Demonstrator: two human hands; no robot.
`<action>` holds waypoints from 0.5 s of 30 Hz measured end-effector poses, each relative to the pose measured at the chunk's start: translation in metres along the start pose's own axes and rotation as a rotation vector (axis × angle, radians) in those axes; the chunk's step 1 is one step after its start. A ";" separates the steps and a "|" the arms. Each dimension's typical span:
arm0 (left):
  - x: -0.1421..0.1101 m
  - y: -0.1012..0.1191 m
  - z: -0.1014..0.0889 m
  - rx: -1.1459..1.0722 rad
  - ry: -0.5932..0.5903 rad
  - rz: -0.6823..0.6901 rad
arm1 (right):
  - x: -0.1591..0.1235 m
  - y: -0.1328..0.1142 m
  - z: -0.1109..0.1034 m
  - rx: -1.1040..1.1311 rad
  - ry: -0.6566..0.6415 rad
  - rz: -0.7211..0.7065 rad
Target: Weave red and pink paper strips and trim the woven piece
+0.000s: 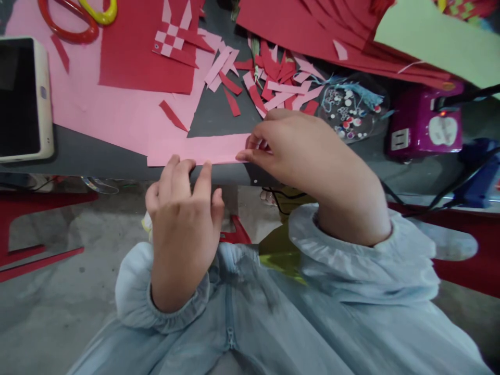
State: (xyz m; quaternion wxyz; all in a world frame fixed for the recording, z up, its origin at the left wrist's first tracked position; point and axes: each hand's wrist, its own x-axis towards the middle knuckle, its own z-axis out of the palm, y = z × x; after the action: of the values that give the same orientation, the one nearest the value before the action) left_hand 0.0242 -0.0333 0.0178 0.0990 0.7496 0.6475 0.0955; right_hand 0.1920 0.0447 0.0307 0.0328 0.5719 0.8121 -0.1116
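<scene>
A pink paper strip (199, 150) lies along the front edge of the dark table, folded lengthwise by its look. My right hand (300, 151) pinches the strip's right end between thumb and fingers. Fingers apart, my left hand (183, 219) rests its fingertips on the strip's lower edge, left of the middle. Behind the strip are a large pink sheet (117, 114), a red sheet (144, 52) and a woven pink-and-red paper fish (172, 39). Loose red and pink paper scraps (281, 83) lie heaped just beyond my right hand.
A phone (17, 99) lies at the left, with scissors handles (72, 23) above it. On the right are a clear dish of beads and rings (347, 112), a purple power adapter (427, 122) with cables, stacked red paper (304, 39) and green paper (441, 41).
</scene>
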 end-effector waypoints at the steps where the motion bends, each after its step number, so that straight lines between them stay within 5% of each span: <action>1: 0.000 0.001 0.000 0.002 -0.001 0.008 | 0.000 0.000 0.000 0.000 0.002 -0.003; 15: 0.001 0.005 0.008 0.082 0.026 0.039 | 0.000 -0.001 0.003 0.010 0.005 0.016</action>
State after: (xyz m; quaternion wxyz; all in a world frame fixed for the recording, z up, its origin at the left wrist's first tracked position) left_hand 0.0314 -0.0331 0.0111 0.0580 0.7642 0.6373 0.0804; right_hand 0.1907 0.0437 0.0281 0.0287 0.5789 0.8069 -0.1141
